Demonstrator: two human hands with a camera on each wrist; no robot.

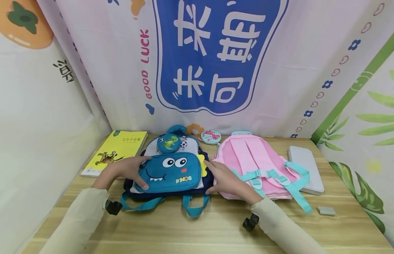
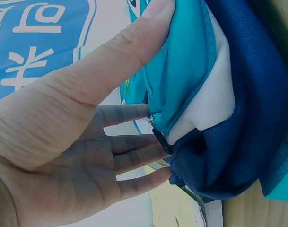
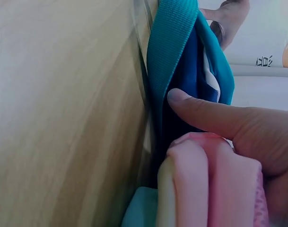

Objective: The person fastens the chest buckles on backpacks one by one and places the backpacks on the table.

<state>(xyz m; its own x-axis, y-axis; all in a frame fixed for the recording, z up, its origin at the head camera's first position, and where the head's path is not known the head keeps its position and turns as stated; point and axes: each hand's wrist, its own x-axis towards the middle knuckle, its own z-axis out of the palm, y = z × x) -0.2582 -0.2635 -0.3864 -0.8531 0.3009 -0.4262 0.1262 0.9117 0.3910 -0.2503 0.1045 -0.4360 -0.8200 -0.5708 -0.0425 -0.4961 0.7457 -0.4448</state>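
A blue dinosaur backpack (image 1: 173, 173) lies on the table, its teal front pocket facing up. My left hand (image 1: 131, 170) rests at its left side, the thumb on the teal pocket. The left wrist view shows that hand (image 2: 87, 132) with fingers spread against the bag's side by a zipper pull (image 2: 161, 141). At the bag's right edge is my right hand (image 1: 226, 179), between it and a pink backpack (image 1: 254, 158). In the right wrist view the right thumb (image 3: 205, 111) touches the navy side, beside pink fabric (image 3: 224, 184); the other fingers are hidden.
A yellow book (image 1: 120, 148) lies at the left. A small round pouch (image 1: 211, 137) is behind, between the bags. A white case (image 1: 306, 169) and a small grey object (image 1: 326, 211) are on the right. Teal straps (image 1: 195, 211) extend toward the table's front. Printed cloth hangs behind.
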